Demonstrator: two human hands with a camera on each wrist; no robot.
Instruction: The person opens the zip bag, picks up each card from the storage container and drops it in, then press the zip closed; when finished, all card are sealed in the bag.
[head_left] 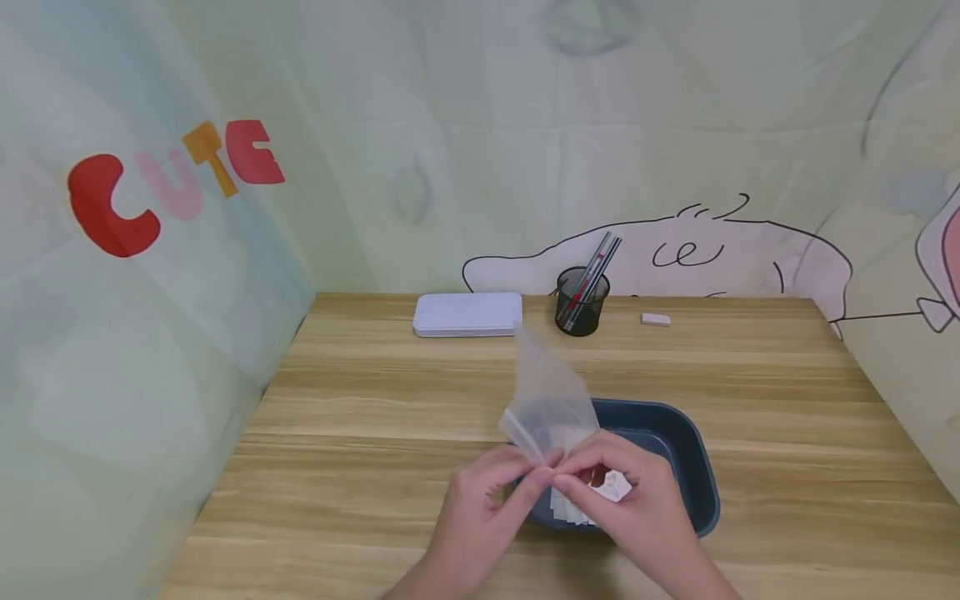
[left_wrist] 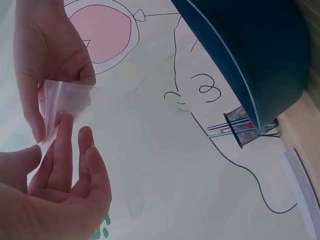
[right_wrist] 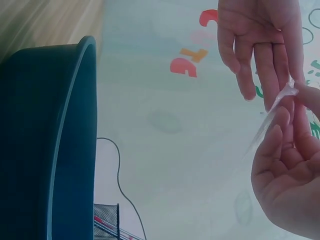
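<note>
Both hands meet over the near left corner of a dark blue tray (head_left: pixel 693 454). My left hand (head_left: pixel 534 481) and right hand (head_left: pixel 576 481) each pinch the bottom edge of a clear plastic bag (head_left: pixel 551 400), which stands up above them. In the left wrist view the bag (left_wrist: pixel 65 105) hangs between the right hand (left_wrist: pixel 50 55) above and the left hand (left_wrist: pixel 60 165) below. The right wrist view shows the bag's thin edge (right_wrist: pixel 277 107) between both hands' fingertips. White paper pieces (head_left: pixel 613 489) and something red lie in the tray, partly hidden by the right hand.
On the wooden table (head_left: pixel 360 417), a flat white box (head_left: pixel 467 314), a black mesh pen holder (head_left: pixel 582 300) with pens and a small white eraser (head_left: pixel 656 319) stand along the far edge. Printed cloth walls close in the back and both sides.
</note>
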